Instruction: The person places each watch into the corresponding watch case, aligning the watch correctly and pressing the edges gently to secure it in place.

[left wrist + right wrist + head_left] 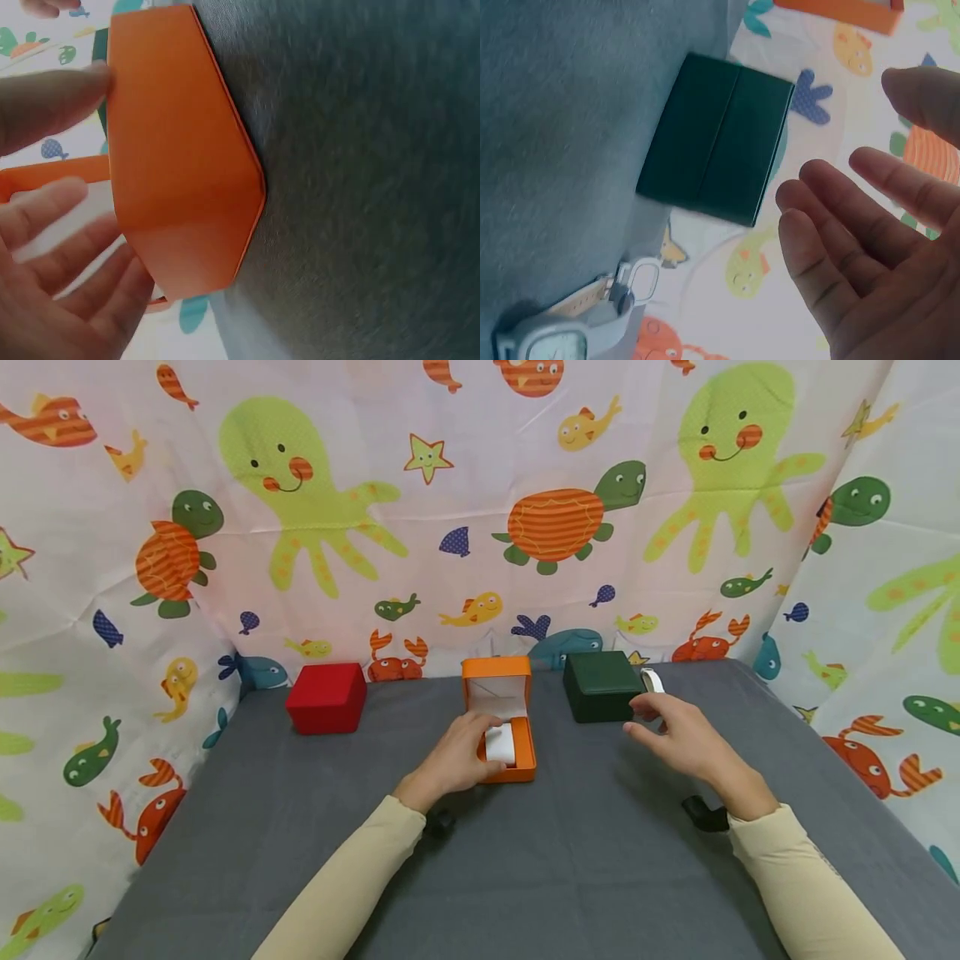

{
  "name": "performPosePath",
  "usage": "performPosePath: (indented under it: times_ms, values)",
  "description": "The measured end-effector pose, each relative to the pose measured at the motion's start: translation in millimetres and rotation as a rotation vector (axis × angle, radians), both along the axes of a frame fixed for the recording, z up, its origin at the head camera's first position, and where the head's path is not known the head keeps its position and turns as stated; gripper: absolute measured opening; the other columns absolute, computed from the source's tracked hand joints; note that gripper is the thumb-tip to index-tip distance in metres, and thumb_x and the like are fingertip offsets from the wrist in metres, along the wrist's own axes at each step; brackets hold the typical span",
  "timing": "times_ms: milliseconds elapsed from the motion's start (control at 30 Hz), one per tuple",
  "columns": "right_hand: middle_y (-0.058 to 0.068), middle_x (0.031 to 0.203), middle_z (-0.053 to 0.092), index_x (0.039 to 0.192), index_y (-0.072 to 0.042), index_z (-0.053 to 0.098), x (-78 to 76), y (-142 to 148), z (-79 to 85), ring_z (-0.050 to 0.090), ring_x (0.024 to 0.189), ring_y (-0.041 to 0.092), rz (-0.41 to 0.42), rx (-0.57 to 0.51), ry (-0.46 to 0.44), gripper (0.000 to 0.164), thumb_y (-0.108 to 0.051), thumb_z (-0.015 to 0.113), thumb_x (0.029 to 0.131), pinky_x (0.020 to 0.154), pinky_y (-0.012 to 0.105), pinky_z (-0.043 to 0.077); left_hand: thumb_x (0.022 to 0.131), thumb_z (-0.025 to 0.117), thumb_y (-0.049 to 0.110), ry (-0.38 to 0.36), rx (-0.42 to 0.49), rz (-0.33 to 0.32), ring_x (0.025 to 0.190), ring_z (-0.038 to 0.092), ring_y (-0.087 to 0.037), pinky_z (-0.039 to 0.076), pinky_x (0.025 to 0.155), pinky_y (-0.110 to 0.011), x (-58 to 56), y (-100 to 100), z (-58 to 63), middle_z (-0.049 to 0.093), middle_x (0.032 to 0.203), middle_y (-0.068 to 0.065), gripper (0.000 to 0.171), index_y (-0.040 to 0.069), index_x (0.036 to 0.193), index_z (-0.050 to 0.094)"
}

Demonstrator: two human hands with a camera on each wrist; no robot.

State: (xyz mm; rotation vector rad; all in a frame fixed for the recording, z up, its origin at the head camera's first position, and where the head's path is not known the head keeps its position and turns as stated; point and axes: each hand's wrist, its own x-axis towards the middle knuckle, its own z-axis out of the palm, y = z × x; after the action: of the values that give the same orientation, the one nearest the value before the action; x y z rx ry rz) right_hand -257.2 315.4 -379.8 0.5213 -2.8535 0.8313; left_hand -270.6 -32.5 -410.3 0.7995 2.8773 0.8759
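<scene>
In the head view, an orange hinged box point(522, 772) stands with its lid point(497, 667) raised, a white cushion point(501, 744) inside. My left hand point(459, 753) lies over its left side, thumb and fingers spread about the cushion. Up close in the left wrist view, the thumb tip is at the rim of the orange box point(176, 142); the fingers look fairly straight. A closed dark green box point(602, 687) sits to the right. Beside it hovers my right hand point(678, 739), holding nothing, fingers relaxed. Past that hand, a white watch point(652, 680) shows partly.
A closed red box point(327, 698) rests at the back left of the grey cloth-covered table point(517, 868). In the right wrist view, a square-faced watch point(555, 346) and a second white-rimmed piece point(642, 280) lie close together. A sea-animal curtain point(465, 510) hangs behind.
</scene>
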Motion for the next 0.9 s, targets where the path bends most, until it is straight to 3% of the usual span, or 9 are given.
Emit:
performPosePath:
  times_ms: [133, 400, 667, 900]
  values:
    - [0.018, 0.114, 0.061, 0.122, -0.002, 0.057, -1.1, 8.0, 1.2, 0.056, 0.103, 0.032, -0.042, -0.001, -0.008, 0.043, -0.032, 0.064, 0.092, 0.085, 0.052, 0.049, 0.084, 0.073, 0.032, 0.002, -0.059, -0.043, 0.114, 0.044, -0.024, 0.042, 0.094, -0.038, -6.8, -2.9, -0.1, 0.05, 0.131, -0.005, 0.059, 0.009, 0.134, 0.051]
    - [0.024, 0.118, 0.058, 0.124, 0.001, 0.054, -1.2, 24.1, 3.2, 0.055, 0.106, 0.038, -0.141, 0.053, -0.108, 0.048, -0.033, 0.063, 0.092, 0.087, 0.057, 0.047, 0.082, 0.075, 0.03, -0.055, -0.153, -0.107, 0.119, 0.043, -0.025, 0.037, 0.103, -0.04, -21.7, -2.5, 7.2, 0.05, 0.133, -0.007, 0.061, 0.009, 0.134, 0.051]
    - [0.026, 0.12, 0.056, 0.129, 0.003, 0.049, -5.3, 39.7, -1.1, 0.054, 0.108, 0.04, -0.146, 0.065, -0.172, 0.059, -0.038, 0.065, 0.09, 0.089, 0.057, 0.046, 0.078, 0.079, 0.031, -0.068, -0.229, -0.12, 0.12, 0.043, -0.024, 0.035, 0.105, -0.039, -30.6, 1.2, 9.5, 0.052, 0.134, -0.005, 0.066, 0.011, 0.135, 0.051]
    - [0.028, 0.117, 0.058, 0.125, 0.005, 0.052, -9.1, 53.8, -5.3, 0.055, 0.105, 0.041, -0.114, 0.096, -0.228, 0.055, -0.033, 0.067, 0.088, 0.086, 0.057, 0.046, 0.075, 0.081, 0.033, -0.067, -0.259, -0.116, 0.116, 0.044, -0.024, 0.039, 0.101, -0.039, -35.3, 5.5, 10.2, 0.053, 0.132, -0.003, 0.07, 0.012, 0.135, 0.052]
